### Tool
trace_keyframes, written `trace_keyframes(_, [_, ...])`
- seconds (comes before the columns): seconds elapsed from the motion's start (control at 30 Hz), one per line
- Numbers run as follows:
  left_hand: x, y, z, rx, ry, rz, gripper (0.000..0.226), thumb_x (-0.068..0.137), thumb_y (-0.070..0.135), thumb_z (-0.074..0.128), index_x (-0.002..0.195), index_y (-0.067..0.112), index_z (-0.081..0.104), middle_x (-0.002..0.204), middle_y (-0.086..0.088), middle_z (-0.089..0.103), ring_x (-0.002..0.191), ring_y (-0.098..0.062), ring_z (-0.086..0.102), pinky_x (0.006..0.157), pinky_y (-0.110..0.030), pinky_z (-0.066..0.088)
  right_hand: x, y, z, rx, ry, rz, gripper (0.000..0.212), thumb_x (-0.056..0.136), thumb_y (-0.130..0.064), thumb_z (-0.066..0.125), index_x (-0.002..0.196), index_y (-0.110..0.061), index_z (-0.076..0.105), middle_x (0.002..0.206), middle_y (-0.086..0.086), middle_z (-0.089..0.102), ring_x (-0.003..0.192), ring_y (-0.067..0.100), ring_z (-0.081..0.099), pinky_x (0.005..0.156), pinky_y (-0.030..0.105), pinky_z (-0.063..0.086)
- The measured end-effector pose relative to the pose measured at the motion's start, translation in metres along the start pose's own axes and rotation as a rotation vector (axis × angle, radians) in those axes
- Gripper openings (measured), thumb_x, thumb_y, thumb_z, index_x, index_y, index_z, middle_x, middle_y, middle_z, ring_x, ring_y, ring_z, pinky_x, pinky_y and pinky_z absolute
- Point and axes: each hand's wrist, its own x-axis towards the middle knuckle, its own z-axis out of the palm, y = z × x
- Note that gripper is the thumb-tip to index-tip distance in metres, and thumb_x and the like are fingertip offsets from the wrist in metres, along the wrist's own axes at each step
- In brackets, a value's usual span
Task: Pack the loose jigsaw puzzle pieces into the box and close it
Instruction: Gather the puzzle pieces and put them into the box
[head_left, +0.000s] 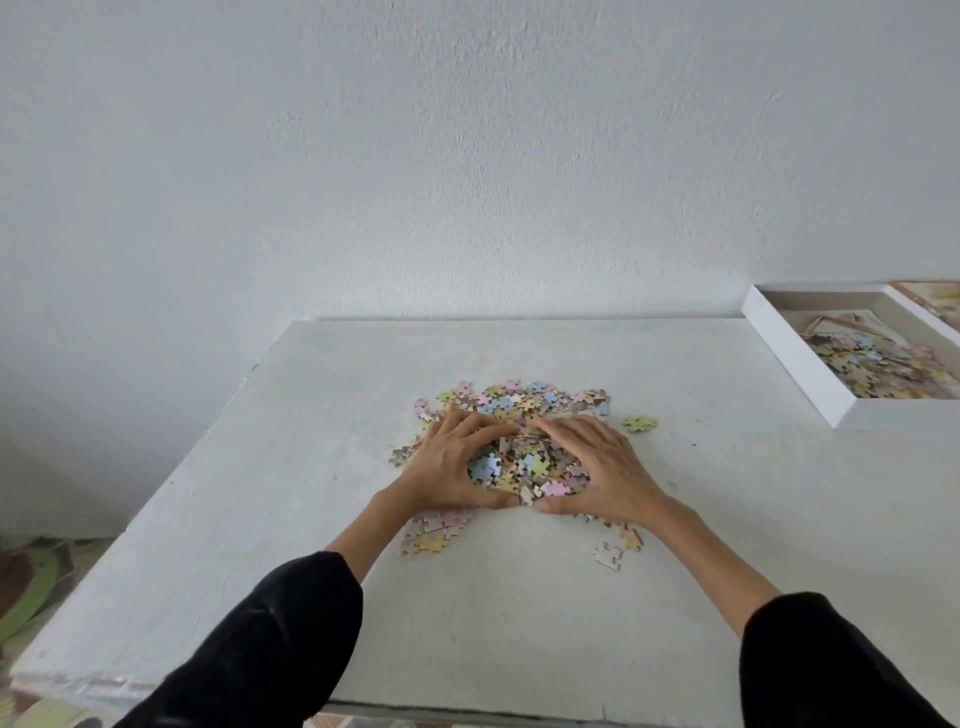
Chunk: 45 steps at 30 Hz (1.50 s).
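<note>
Far left, a strip of patterned floor mat (31, 577) peeks past the corner of the white table (234, 493), which sits against a plain pale wall (467, 156). Moving in, a black left sleeve (270, 639) reaches up to the left hand (447, 467), and it's down on the table with its fingers curved round the left side of the puzzle pieces (524, 462). That pastel heap lies in the middle of the table, pinks, blues, yellows and greens all mixed. The left thumb lies along the near edge of the heap, with a few flat pieces fanned out below the wrist.

Across the heap sits the right hand (608, 467), a mirror of the first — fingers bent over the far right of the mound, thumb tucked along the near side. Fingertips almost meet at the back and thumbs almost meet at the front, so the two hands ring the middle of the pile. More pieces spill beyond the fingers on the far side.

A small green cluster (640, 423) lies just right of the right hand, and a pale cluster (609, 555) lies apart near that wrist, above the black right sleeve (831, 670).

Further right, at the table's far corner, is the open white box (795, 358), well apart from the hands, with a share of pieces already inside. A printed sheet or lid (935, 299) shows at the frame edge — too cropped to tell which.
</note>
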Motion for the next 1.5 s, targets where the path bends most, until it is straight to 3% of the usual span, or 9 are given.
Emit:
trace_keyframes(0.13, [0.002,-0.006,0.005,-0.086,0.109,0.051,0.059,0.066,0.068,0.056,0.113,0.032,0.057,0.105,0.006,0.054,0.098,-0.017,0.041,0.084,-0.027,0.035,0.001,-0.001,-0.001,0.042,0.067,-0.029,0.087,0.061,-0.085,0.029,0.138,-0.043,0.028,0.140,-0.013,0.034,0.130,0.012,0.025,0.108,0.040,0.023])
trace_keyframes(0.33, [-0.001,-0.001,0.002,-0.155,0.196,0.078,0.042,0.068,0.053,0.065,0.097,0.022,0.062,0.092,0.005,0.064,0.086,-0.017,0.050,0.077,-0.026,0.038,0.006,-0.005,-0.003,0.087,0.141,-0.021,0.070,0.060,-0.067,0.041,0.122,-0.036,0.050,0.122,-0.010,0.048,0.111,0.014,0.038,0.091,0.030,0.027])
trace_keyframes(0.7, [-0.007,0.002,-0.001,-0.283,0.312,0.041,0.025,0.073,0.029,0.064,0.091,0.011,0.064,0.086,0.000,0.065,0.080,-0.016,0.062,0.070,-0.034,0.055,0.012,-0.012,-0.006,0.192,0.195,-0.079,0.045,0.073,-0.036,0.068,0.113,-0.017,0.058,0.111,0.001,0.052,0.100,0.011,0.047,0.090,0.029,0.043])
trace_keyframes(0.83, [-0.007,0.001,0.001,-0.322,0.351,0.040,0.029,0.076,0.035,0.064,0.090,0.010,0.065,0.084,0.000,0.065,0.078,-0.017,0.061,0.070,-0.034,0.053,0.015,-0.009,-0.002,0.150,0.224,-0.076,0.059,0.073,-0.058,0.046,0.118,-0.022,0.058,0.117,0.004,0.053,0.111,0.017,0.046,0.096,0.043,0.044])
trace_keyframes(1.0, [-0.008,0.003,-0.003,-0.353,0.372,0.018,0.030,0.078,0.036,0.062,0.088,0.008,0.064,0.078,-0.004,0.068,0.066,-0.005,0.059,0.059,-0.018,0.048,0.014,-0.008,-0.006,0.044,0.033,-0.089,0.088,0.057,-0.082,0.038,0.136,-0.049,0.018,0.153,-0.002,0.022,0.138,0.018,0.021,0.112,0.043,0.017])
trace_keyframes(1.07, [-0.009,0.005,-0.005,-0.378,0.383,0.012,0.027,0.079,0.033,0.065,0.090,0.008,0.063,0.074,0.000,0.068,0.058,0.004,0.055,0.054,-0.006,0.039,0.013,-0.007,-0.005,0.031,0.051,-0.128,0.087,0.059,-0.080,0.042,0.138,-0.047,0.024,0.148,-0.008,0.030,0.134,0.014,0.027,0.107,0.035,0.023])
trace_keyframes(1.27, [-0.009,0.004,-0.004,-0.434,0.425,-0.010,0.026,0.081,0.025,0.067,0.106,0.020,0.062,0.069,0.013,0.062,0.046,-0.009,0.050,0.050,-0.012,0.042,0.015,-0.009,-0.001,0.214,0.230,-0.162,0.043,0.077,-0.041,0.061,0.116,-0.025,0.062,0.105,-0.003,0.058,0.094,0.009,0.050,0.079,0.020,0.038])
trace_keyframes(1.37, [-0.008,0.006,-0.006,-0.420,0.444,-0.008,0.026,0.082,0.014,0.068,0.108,0.015,0.065,0.090,0.015,0.065,0.062,-0.003,0.059,0.063,-0.004,0.045,0.018,-0.008,-0.003,0.324,0.285,-0.160,0.034,0.075,-0.016,0.072,0.108,-0.012,0.066,0.091,-0.002,0.065,0.080,0.006,0.057,0.075,0.018,0.049])
trace_keyframes(1.5, [-0.007,0.002,-0.006,-0.421,0.437,-0.019,0.025,0.082,0.013,0.068,0.106,0.019,0.067,0.103,0.005,0.068,0.087,0.011,0.061,0.080,-0.011,0.050,0.022,-0.008,-0.012,0.469,0.284,-0.072,0.036,0.075,-0.010,0.072,0.110,-0.009,0.065,0.097,0.007,0.069,0.084,0.009,0.060,0.077,0.001,0.043])
